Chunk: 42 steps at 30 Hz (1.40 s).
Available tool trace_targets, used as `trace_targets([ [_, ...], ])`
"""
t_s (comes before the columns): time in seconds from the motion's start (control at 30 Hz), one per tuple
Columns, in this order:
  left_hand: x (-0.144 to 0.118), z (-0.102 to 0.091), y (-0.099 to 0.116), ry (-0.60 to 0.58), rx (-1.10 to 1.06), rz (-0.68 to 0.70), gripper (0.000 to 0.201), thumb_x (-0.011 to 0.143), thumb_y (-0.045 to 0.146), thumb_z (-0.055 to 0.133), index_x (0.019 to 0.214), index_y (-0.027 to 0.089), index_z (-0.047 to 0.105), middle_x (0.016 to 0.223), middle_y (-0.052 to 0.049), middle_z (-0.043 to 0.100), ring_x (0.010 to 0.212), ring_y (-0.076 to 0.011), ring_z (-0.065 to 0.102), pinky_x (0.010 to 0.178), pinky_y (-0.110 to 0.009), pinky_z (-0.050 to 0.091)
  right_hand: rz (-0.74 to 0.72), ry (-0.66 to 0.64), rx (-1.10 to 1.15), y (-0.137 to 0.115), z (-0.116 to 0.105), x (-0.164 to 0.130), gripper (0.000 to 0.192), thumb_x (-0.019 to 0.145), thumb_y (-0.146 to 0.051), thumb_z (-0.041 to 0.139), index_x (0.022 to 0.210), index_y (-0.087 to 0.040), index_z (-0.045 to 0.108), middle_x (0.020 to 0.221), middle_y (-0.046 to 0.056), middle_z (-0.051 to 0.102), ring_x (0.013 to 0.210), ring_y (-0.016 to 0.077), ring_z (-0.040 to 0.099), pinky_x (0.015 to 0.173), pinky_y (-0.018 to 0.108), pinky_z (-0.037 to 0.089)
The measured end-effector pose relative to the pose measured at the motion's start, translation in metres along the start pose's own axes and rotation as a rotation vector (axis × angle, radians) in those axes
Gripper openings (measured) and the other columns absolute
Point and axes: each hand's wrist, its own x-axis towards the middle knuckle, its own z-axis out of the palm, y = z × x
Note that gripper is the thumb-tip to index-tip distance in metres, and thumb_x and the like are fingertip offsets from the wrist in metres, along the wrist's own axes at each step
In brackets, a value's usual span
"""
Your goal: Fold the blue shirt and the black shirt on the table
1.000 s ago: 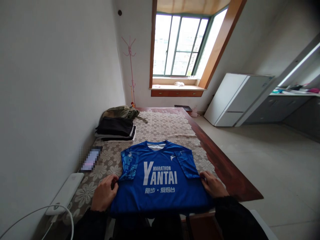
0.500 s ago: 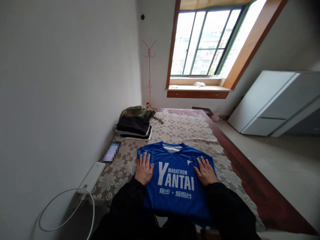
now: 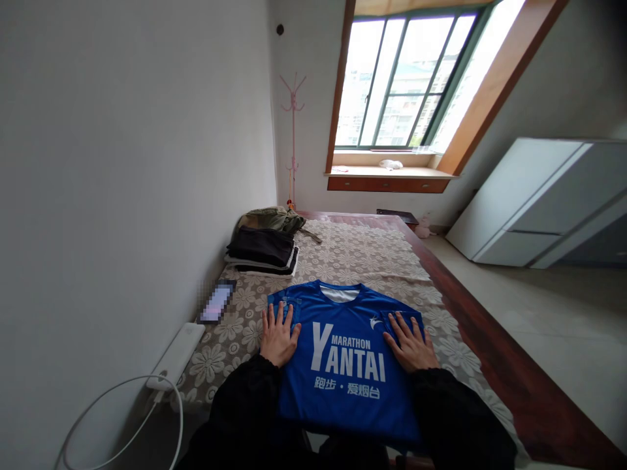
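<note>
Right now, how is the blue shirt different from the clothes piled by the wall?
The blue shirt lies spread flat, printed front up, under both hands; the pile of clothes is stacked, untouched. The blue shirt is bright with white letters; the pile of clothes is dark and olive. Both rest on the flowered cloth.

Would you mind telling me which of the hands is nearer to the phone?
Left. The left hand lies flat on the blue shirt, just right of the phone; the right hand presses the shirt's far side.

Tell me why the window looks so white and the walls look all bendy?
Head view: daylight overexposes the window, so the outside washes out; the wide lens tilts and bends the walls and window frame toward the edges; the corners darken; the phone screen is pixelated; the blue shirt under both hands stays sharp.
</note>
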Motion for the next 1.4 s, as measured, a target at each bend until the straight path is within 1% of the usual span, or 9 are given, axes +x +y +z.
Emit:
trace_targets([
  [0.17, -0.001, 0.003, 0.004, 0.051, 0.011, 0.015, 0.067, 0.102, 0.049, 0.036, 0.164, 0.026, 0.027, 0.170, -0.007, 0.028, 0.157, -0.0351, 0.020, 0.127, -0.058, 0.013, -0.002, 0.040, -0.011, -0.006, 0.002, -0.005, 0.071, 0.101, -0.058, 0.015, 0.165, -0.029, 0.023, 0.173, -0.003, 0.020, 0.159, 0.0325, 0.008, 0.127, 0.057, 0.014],
  [0.37, -0.003, -0.002, 0.007, 0.046, 0.014, 0.006, 0.064, 0.102, 0.046, 0.036, 0.163, 0.026, 0.030, 0.169, -0.007, 0.031, 0.157, -0.0348, 0.022, 0.127, -0.057, 0.017, -0.001, -0.048, -0.014, 0.004, 0.011, 0.003, 0.072, 0.100, -0.061, 0.017, 0.165, -0.030, 0.023, 0.173, -0.004, 0.017, 0.159, 0.0358, 0.008, 0.125, 0.062, 0.016],
  [0.5, -0.003, -0.005, 0.008, 0.057, 0.014, -0.001, 0.065, 0.102, 0.045, 0.038, 0.163, 0.027, 0.030, 0.169, -0.005, 0.031, 0.157, -0.0337, 0.022, 0.127, -0.057, 0.018, -0.025, -0.040, 0.010, 0.006, 0.011, 0.002, 0.073, 0.100, -0.062, 0.018, 0.166, -0.031, 0.018, 0.173, -0.004, 0.014, 0.159, 0.0354, 0.006, 0.125, 0.061, 0.015],
  [0.63, -0.003, -0.007, 0.009, 0.058, 0.010, -0.004, 0.063, 0.103, 0.042, 0.036, 0.164, 0.029, 0.027, 0.170, -0.005, 0.030, 0.157, -0.0339, 0.022, 0.126, -0.058, 0.019, -0.026, -0.032, 0.025, 0.005, 0.010, -0.001, 0.074, 0.099, -0.063, 0.018, 0.166, -0.031, 0.015, 0.174, -0.004, 0.012, 0.159, 0.0344, 0.006, 0.126, 0.061, 0.015],
  [0.77, -0.004, -0.007, 0.009, 0.053, 0.009, 0.000, 0.062, 0.103, 0.038, 0.036, 0.164, 0.033, 0.026, 0.171, -0.003, 0.027, 0.157, -0.0339, 0.023, 0.126, -0.059, 0.019, -0.008, -0.024, 0.013, 0.006, 0.014, 0.001, 0.074, 0.099, -0.063, 0.016, 0.166, -0.031, 0.017, 0.174, -0.004, 0.013, 0.159, 0.0345, 0.007, 0.126, 0.060, 0.014],
  [0.9, -0.005, -0.005, 0.008, 0.060, -0.014, -0.009, 0.064, 0.101, 0.044, 0.041, 0.163, 0.035, 0.027, 0.172, -0.002, 0.024, 0.158, -0.0375, 0.017, 0.126, -0.062, 0.016, 0.000, -0.012, -0.005, 0.007, 0.018, 0.003, 0.073, 0.099, -0.063, 0.015, 0.166, -0.032, 0.018, 0.174, -0.005, 0.013, 0.159, 0.0345, 0.008, 0.126, 0.060, 0.015],
  [1.1, -0.003, -0.001, 0.007, 0.025, -0.034, -0.017, 0.070, 0.098, 0.048, 0.045, 0.163, 0.036, 0.025, 0.173, -0.001, 0.020, 0.157, -0.0436, 0.012, 0.125, -0.068, 0.011, -0.015, -0.019, 0.014, 0.007, 0.011, 0.003, 0.072, 0.099, -0.063, 0.016, 0.165, -0.035, 0.018, 0.173, -0.006, 0.015, 0.158, 0.0368, 0.011, 0.124, 0.063, 0.019],
  [1.27, -0.001, -0.001, 0.007, 0.012, -0.054, -0.035, 0.070, 0.098, 0.049, 0.045, 0.164, 0.034, 0.025, 0.173, -0.004, 0.020, 0.157, -0.0447, 0.013, 0.124, -0.069, 0.010, -0.019, -0.011, 0.006, -0.002, -0.001, -0.001, 0.071, 0.100, -0.060, 0.018, 0.165, -0.033, 0.019, 0.173, -0.004, 0.017, 0.158, 0.0362, 0.011, 0.124, 0.062, 0.018],
  [1.4, 0.000, -0.001, 0.004, 0.011, -0.072, -0.009, 0.071, 0.097, 0.051, 0.046, 0.163, 0.033, 0.027, 0.173, -0.005, 0.021, 0.157, -0.0457, 0.011, 0.122, -0.071, 0.012, 0.011, -0.007, -0.015, -0.006, -0.005, -0.001, 0.068, 0.101, -0.058, 0.019, 0.165, -0.034, 0.021, 0.173, -0.004, 0.018, 0.158, 0.0350, 0.013, 0.125, 0.059, 0.016],
])
